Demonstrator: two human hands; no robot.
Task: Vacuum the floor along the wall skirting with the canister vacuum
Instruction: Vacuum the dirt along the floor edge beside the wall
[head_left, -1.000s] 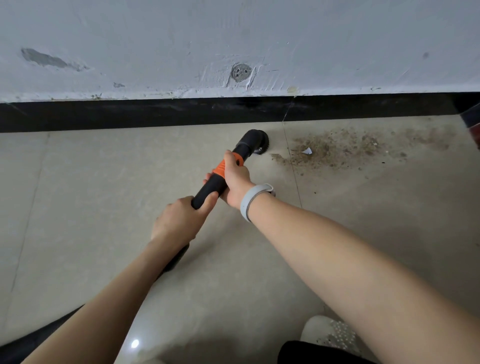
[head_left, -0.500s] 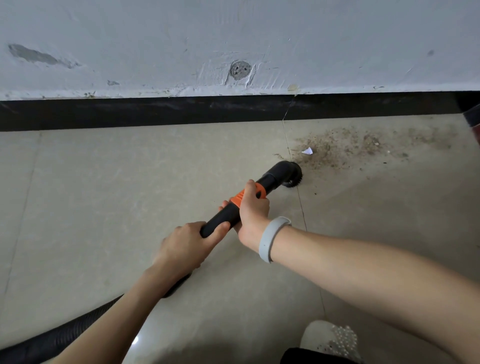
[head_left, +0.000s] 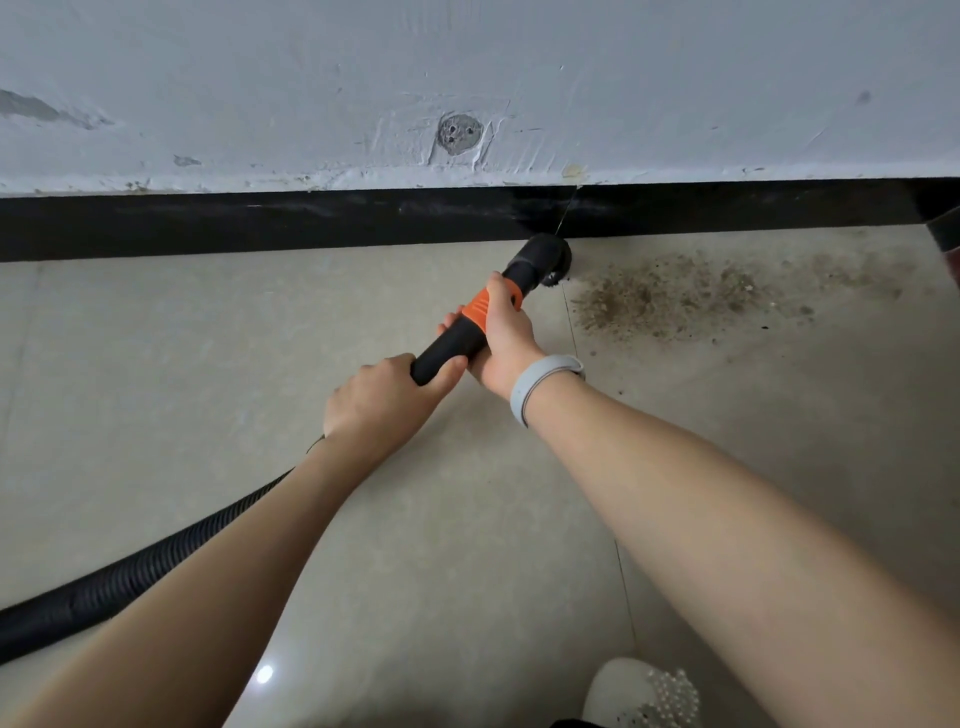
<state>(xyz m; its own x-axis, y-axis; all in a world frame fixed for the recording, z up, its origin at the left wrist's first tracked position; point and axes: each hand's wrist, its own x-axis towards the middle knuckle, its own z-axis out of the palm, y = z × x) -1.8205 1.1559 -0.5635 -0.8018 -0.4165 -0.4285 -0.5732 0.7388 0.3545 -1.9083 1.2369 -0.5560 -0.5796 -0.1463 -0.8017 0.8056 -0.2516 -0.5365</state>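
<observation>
At the skirting (head_left: 311, 221), our left hand (head_left: 376, 400) and right hand (head_left: 501, 338) grip the wand (head_left: 452, 340); its brush nozzle (head_left: 545, 257) could scatter dirt (head_left: 670, 296) if swept fast.

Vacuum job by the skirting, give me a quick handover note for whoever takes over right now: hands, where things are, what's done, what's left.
Left hand grips the black vacuum wand low down; right hand grips it at the orange collar.
The brush nozzle sits on the floor against the black skirting; the hose trails back to the left.
Done: tiles left of the nozzle look clean.
Left: the dirt patch just right of the nozzle, running along the skirting.
</observation>
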